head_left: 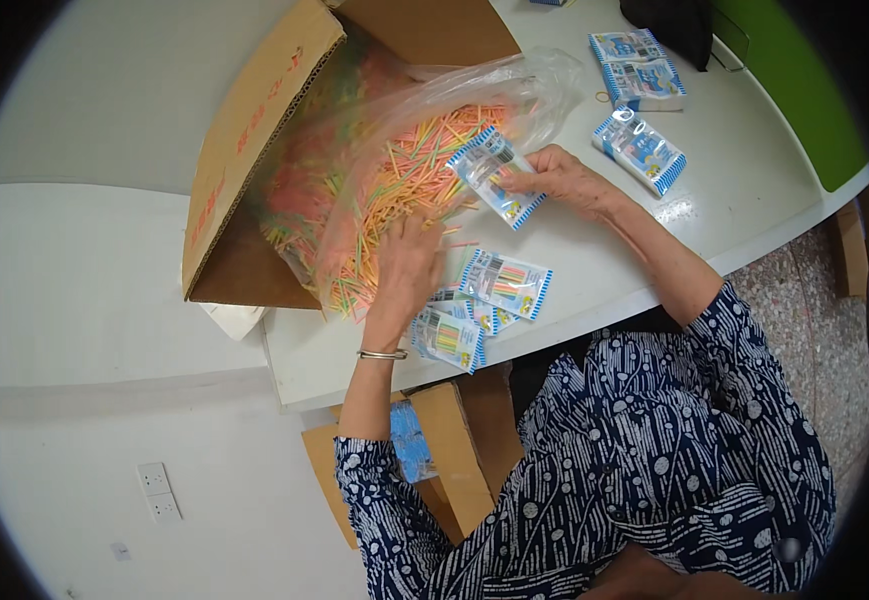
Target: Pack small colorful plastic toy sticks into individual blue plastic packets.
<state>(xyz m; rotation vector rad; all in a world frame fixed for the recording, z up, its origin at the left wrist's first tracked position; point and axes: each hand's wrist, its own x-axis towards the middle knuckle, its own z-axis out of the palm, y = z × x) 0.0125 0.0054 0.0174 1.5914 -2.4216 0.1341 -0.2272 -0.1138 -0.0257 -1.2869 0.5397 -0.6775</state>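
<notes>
Pinched between the fingers and thumb of my right hand (566, 180) is a small clear packet with blue-and-white striped ends (497, 178). It is tilted over the edge of a heap of thin pastel sticks (434, 145), pink, yellow and green. My left hand (411, 262), with a bracelet on the wrist, reaches to the near edge of that heap, its fingers curled downward. Whatever those fingertips hold is hidden. The sticks spill from a clear plastic bag (544, 75) inside a cardboard box (254, 150) lying on its side. Several similar packets (506, 283) overlap right of my left wrist.
More packets lie on the white table (594, 255) at the far right: a bundle (642, 75) and a single packet (640, 150). Below the table's near edge stands an open cardboard box (449, 440) with blue packets inside. A dark object (676, 25) sits at the back.
</notes>
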